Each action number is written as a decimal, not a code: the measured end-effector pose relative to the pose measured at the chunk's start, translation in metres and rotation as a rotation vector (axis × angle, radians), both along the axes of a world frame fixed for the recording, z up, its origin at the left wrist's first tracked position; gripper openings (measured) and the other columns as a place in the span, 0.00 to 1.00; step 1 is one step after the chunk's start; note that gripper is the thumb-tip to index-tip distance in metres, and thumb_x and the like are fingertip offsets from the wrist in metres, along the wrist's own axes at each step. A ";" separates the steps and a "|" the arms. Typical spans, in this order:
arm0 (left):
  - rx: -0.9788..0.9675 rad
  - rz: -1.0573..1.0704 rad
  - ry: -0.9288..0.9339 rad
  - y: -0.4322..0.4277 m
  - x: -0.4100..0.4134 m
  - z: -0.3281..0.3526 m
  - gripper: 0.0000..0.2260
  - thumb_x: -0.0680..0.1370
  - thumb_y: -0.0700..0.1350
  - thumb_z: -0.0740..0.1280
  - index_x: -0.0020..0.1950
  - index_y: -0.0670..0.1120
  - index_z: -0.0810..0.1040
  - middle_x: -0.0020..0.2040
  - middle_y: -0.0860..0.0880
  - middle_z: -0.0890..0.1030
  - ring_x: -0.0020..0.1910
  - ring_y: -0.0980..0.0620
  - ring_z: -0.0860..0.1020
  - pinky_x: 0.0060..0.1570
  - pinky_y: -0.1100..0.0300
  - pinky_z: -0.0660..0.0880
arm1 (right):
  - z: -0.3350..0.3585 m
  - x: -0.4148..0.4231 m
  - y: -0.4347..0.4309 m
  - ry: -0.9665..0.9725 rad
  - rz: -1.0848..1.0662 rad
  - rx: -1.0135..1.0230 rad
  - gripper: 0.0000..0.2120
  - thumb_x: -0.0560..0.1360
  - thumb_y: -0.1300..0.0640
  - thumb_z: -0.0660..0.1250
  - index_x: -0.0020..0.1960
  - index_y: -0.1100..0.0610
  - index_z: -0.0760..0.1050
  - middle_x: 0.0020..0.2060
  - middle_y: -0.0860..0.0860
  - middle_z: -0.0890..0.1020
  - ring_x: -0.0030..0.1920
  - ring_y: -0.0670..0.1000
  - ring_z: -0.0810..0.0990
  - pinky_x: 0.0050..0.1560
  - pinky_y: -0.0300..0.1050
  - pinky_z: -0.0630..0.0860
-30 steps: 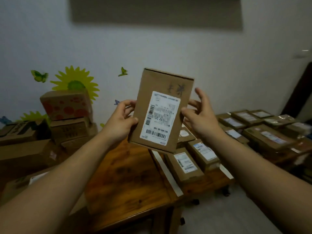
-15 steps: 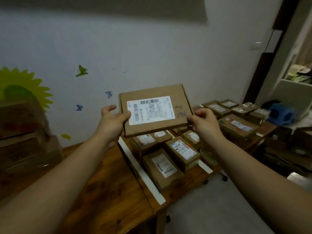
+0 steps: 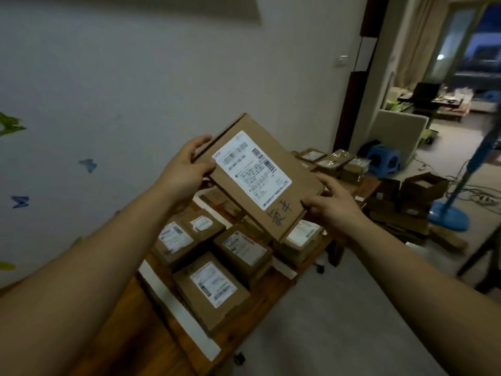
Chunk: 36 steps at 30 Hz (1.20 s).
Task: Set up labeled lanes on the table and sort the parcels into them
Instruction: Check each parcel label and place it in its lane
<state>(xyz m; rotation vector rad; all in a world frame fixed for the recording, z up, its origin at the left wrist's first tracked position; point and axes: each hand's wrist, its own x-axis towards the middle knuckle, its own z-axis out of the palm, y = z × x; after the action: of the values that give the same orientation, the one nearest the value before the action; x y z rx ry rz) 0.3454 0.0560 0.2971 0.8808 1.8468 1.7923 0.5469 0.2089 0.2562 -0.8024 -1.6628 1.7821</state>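
I hold a flat brown cardboard parcel [image 3: 287, 185] in the air above the wooden table [image 3: 130, 332], tilted, with a white shipping label and dark handwriting facing me. My left hand [image 3: 187, 169] grips its upper left end. My right hand [image 3: 329, 206] grips its lower right end. Beneath it, several labeled parcels [image 3: 214, 290] lie in a lane between two white tape strips [image 3: 179, 308]. More parcels [image 3: 332, 164] lie at the table's far end.
Opened cardboard boxes [image 3: 412, 196] sit on the floor to the right, beside a blue fan base [image 3: 448, 217] and a blue stool [image 3: 385, 160]. A white wall with butterfly stickers [image 3: 88, 165] runs along the table's left side. A doorway opens into another room at the far right.
The parcel has turned from upright to a slanted landscape position and moved right over the lane of parcels. My view has swung right; the stacked boxes on the left have left the frame.
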 end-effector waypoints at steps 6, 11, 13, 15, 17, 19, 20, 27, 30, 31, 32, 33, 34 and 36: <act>-0.008 -0.083 -0.119 0.116 0.072 -0.028 0.15 0.77 0.35 0.65 0.57 0.47 0.64 0.48 0.44 0.81 0.41 0.51 0.81 0.38 0.58 0.78 | -0.012 0.037 0.087 0.137 -0.134 -0.129 0.22 0.74 0.69 0.66 0.63 0.52 0.65 0.55 0.56 0.76 0.49 0.57 0.82 0.49 0.53 0.81; -0.051 -0.148 -0.118 0.203 0.117 -0.043 0.23 0.74 0.32 0.66 0.66 0.47 0.65 0.51 0.44 0.81 0.48 0.45 0.82 0.46 0.46 0.79 | -0.021 0.079 0.177 0.018 -0.208 0.041 0.16 0.73 0.60 0.72 0.56 0.54 0.68 0.52 0.54 0.80 0.49 0.53 0.82 0.49 0.50 0.81; -0.040 -0.142 -0.112 0.227 0.124 -0.042 0.23 0.75 0.32 0.66 0.66 0.49 0.67 0.55 0.44 0.81 0.50 0.45 0.82 0.46 0.48 0.80 | -0.020 0.092 0.205 -0.074 -0.181 0.135 0.15 0.73 0.58 0.71 0.56 0.52 0.69 0.52 0.52 0.79 0.51 0.51 0.81 0.55 0.50 0.79; -0.035 -0.145 -0.088 0.245 0.128 -0.041 0.23 0.75 0.33 0.66 0.66 0.51 0.68 0.56 0.45 0.81 0.51 0.47 0.82 0.45 0.51 0.80 | -0.019 0.097 0.228 -0.071 -0.143 0.172 0.15 0.75 0.60 0.68 0.58 0.51 0.68 0.52 0.50 0.79 0.52 0.48 0.80 0.56 0.47 0.78; -0.029 -0.134 -0.054 0.261 0.129 -0.039 0.22 0.76 0.34 0.66 0.66 0.52 0.68 0.56 0.47 0.80 0.51 0.49 0.82 0.42 0.54 0.81 | -0.017 0.095 0.244 -0.042 -0.113 0.204 0.19 0.77 0.63 0.66 0.64 0.50 0.66 0.49 0.46 0.79 0.49 0.42 0.79 0.52 0.40 0.78; -0.022 -0.091 -0.006 0.274 0.125 -0.035 0.22 0.76 0.35 0.65 0.66 0.52 0.69 0.57 0.50 0.79 0.52 0.50 0.81 0.42 0.56 0.81 | -0.016 0.087 0.260 -0.023 -0.077 0.236 0.23 0.77 0.64 0.65 0.69 0.50 0.64 0.48 0.41 0.78 0.46 0.37 0.79 0.42 0.32 0.77; -0.020 -0.057 0.033 0.281 0.121 -0.033 0.22 0.76 0.35 0.66 0.66 0.52 0.69 0.58 0.52 0.78 0.53 0.51 0.80 0.43 0.56 0.81 | -0.015 0.080 0.267 -0.023 -0.055 0.254 0.25 0.77 0.65 0.64 0.70 0.50 0.63 0.48 0.40 0.77 0.47 0.37 0.78 0.40 0.30 0.76; -0.051 0.097 0.115 0.314 0.059 -0.044 0.23 0.76 0.36 0.66 0.68 0.53 0.68 0.64 0.53 0.73 0.49 0.54 0.81 0.44 0.54 0.81 | -0.025 0.000 0.318 -0.107 0.072 0.362 0.27 0.77 0.61 0.66 0.72 0.46 0.63 0.64 0.47 0.75 0.60 0.49 0.78 0.59 0.52 0.78; -0.110 0.123 0.106 0.330 0.031 -0.052 0.25 0.76 0.37 0.66 0.70 0.52 0.67 0.64 0.54 0.72 0.51 0.53 0.80 0.45 0.55 0.81 | -0.035 -0.034 0.341 -0.153 0.133 0.387 0.28 0.77 0.59 0.66 0.73 0.45 0.62 0.64 0.46 0.76 0.56 0.44 0.79 0.56 0.49 0.79; -0.125 0.134 0.100 0.335 0.023 -0.056 0.25 0.76 0.38 0.67 0.71 0.52 0.66 0.64 0.55 0.72 0.52 0.52 0.79 0.45 0.55 0.80 | -0.038 -0.044 0.349 -0.166 0.158 0.392 0.28 0.77 0.59 0.66 0.73 0.45 0.62 0.63 0.45 0.76 0.54 0.43 0.79 0.55 0.47 0.79; -0.140 0.146 0.090 0.339 0.016 -0.060 0.26 0.76 0.38 0.67 0.71 0.52 0.66 0.64 0.55 0.72 0.52 0.53 0.79 0.44 0.57 0.80 | -0.039 -0.054 0.355 -0.179 0.189 0.402 0.28 0.78 0.59 0.66 0.73 0.44 0.62 0.62 0.45 0.77 0.54 0.43 0.79 0.53 0.46 0.80; -0.150 0.160 0.075 0.342 0.010 -0.064 0.26 0.75 0.37 0.67 0.71 0.53 0.66 0.64 0.56 0.72 0.51 0.54 0.79 0.42 0.60 0.80 | -0.040 -0.063 0.361 -0.196 0.221 0.408 0.28 0.78 0.60 0.65 0.73 0.44 0.62 0.61 0.45 0.78 0.54 0.45 0.80 0.52 0.46 0.80; -0.161 0.175 0.058 0.343 0.005 -0.068 0.27 0.76 0.37 0.67 0.72 0.53 0.66 0.63 0.56 0.73 0.50 0.56 0.79 0.39 0.63 0.79 | -0.041 -0.072 0.365 -0.206 0.256 0.400 0.27 0.78 0.60 0.65 0.73 0.44 0.62 0.61 0.45 0.78 0.56 0.46 0.80 0.52 0.46 0.80; -0.197 0.211 0.041 0.342 -0.005 -0.074 0.27 0.76 0.36 0.66 0.72 0.53 0.66 0.62 0.57 0.73 0.47 0.59 0.78 0.36 0.67 0.78 | -0.046 -0.091 0.370 -0.207 0.328 0.372 0.27 0.78 0.61 0.65 0.73 0.44 0.63 0.59 0.44 0.79 0.58 0.47 0.79 0.56 0.48 0.79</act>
<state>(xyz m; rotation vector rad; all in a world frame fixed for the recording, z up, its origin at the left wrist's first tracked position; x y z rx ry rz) 0.3407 0.3976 0.2230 0.6758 2.1690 1.6829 0.4556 0.5787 0.2102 -0.5845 -2.2862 1.5540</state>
